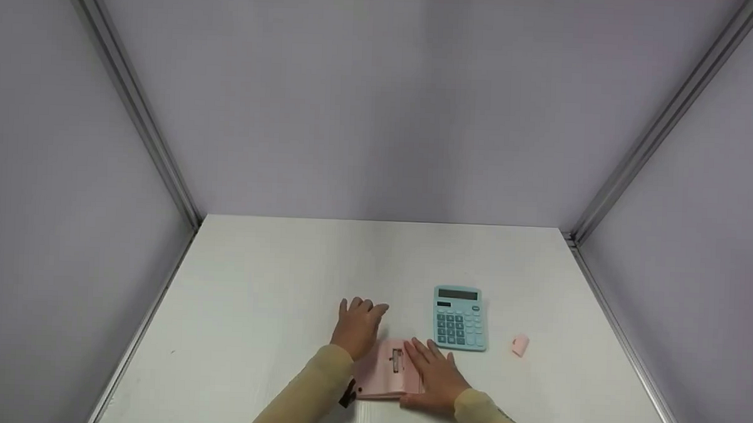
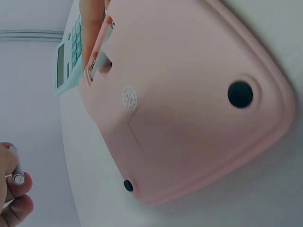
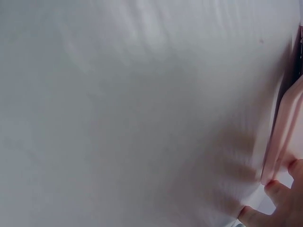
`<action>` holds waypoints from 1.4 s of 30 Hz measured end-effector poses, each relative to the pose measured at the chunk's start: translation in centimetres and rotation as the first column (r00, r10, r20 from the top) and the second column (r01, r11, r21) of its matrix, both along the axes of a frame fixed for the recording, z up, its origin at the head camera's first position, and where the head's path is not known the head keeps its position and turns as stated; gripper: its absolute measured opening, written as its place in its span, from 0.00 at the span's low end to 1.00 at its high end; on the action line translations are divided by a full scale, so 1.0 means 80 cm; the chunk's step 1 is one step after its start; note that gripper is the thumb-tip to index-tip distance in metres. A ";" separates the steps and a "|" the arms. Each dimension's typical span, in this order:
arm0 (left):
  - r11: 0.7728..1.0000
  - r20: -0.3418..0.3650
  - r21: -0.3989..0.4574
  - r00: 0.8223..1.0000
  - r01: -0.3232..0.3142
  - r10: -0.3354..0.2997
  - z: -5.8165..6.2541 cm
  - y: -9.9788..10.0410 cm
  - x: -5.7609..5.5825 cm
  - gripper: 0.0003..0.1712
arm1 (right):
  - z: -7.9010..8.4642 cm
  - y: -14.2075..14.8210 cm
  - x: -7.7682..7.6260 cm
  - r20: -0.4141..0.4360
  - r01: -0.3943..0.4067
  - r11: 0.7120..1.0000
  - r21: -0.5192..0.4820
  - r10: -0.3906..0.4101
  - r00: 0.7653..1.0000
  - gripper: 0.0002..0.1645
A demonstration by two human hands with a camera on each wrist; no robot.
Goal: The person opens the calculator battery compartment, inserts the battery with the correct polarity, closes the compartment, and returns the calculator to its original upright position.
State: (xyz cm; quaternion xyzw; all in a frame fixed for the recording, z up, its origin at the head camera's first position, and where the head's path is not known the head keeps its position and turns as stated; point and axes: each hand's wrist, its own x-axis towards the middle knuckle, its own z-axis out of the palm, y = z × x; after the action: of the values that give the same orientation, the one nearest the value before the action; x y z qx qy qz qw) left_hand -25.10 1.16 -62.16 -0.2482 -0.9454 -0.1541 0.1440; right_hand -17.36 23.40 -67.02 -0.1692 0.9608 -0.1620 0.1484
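Note:
A pink calculator (image 1: 380, 377) lies face down, with dark round feet and an uncovered battery slot (image 1: 396, 360) on its back. Something silvery and a spring show inside the slot in the left wrist view. My left hand (image 1: 357, 328) is raised just past the calculator's far left side, pinching a small battery (image 2: 18, 177) between thumb and fingers. My right hand (image 1: 436, 377) rests on the calculator's right side, fingers spread and fairly straight. In the right wrist view, fingers (image 3: 279, 191) touch its pink edge (image 3: 279, 137).
A light blue calculator (image 1: 460, 319) lies face up beyond my right hand. To its right is a small pink cover (image 1: 520, 345). The white table (image 1: 255, 282) is enclosed by grey panels (image 1: 292, 108) at the back and both sides.

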 end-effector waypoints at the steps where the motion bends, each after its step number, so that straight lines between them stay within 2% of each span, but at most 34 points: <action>1: 1.000 0.011 0.005 1.000 0.000 0.000 0.000 0.001 0.001 0.14 | 0.000 0.000 0.000 -0.006 -0.005 1.000 -0.006 0.005 1.000 0.70; 14: 0.994 0.078 0.107 0.997 0.016 -0.025 0.004 0.013 0.016 0.12 | -0.002 -0.001 0.000 -0.012 -0.003 1.000 -0.015 0.003 1.000 0.70; 24: 0.984 0.046 0.179 0.999 0.021 -0.030 0.004 0.016 0.020 0.13 | -0.001 -0.002 -0.002 0.000 -0.002 1.000 0.002 0.002 1.000 0.70; 28: 0.977 0.037 0.208 0.998 0.047 -0.056 0.003 0.016 0.020 0.07 | -0.002 -0.002 -0.002 -0.015 -0.009 1.000 0.011 0.009 1.000 0.70; 35: 0.960 0.118 0.269 0.987 0.072 -0.107 0.003 0.021 0.025 0.07 | -0.001 -0.001 -0.001 -0.036 -0.022 0.999 0.033 0.023 0.999 0.70; 42: 0.962 0.146 0.243 0.975 0.128 -0.166 -0.008 0.029 0.035 0.06 | 0.000 -0.001 0.001 -0.036 -0.010 1.000 0.022 0.011 0.999 0.69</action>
State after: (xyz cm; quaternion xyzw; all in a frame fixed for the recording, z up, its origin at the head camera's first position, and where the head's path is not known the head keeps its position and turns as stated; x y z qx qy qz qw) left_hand -22.31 3.46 -62.79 -0.2858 -0.9085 -0.2939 0.0814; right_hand -17.29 23.29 -67.06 -0.1755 0.9641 -0.1475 0.1339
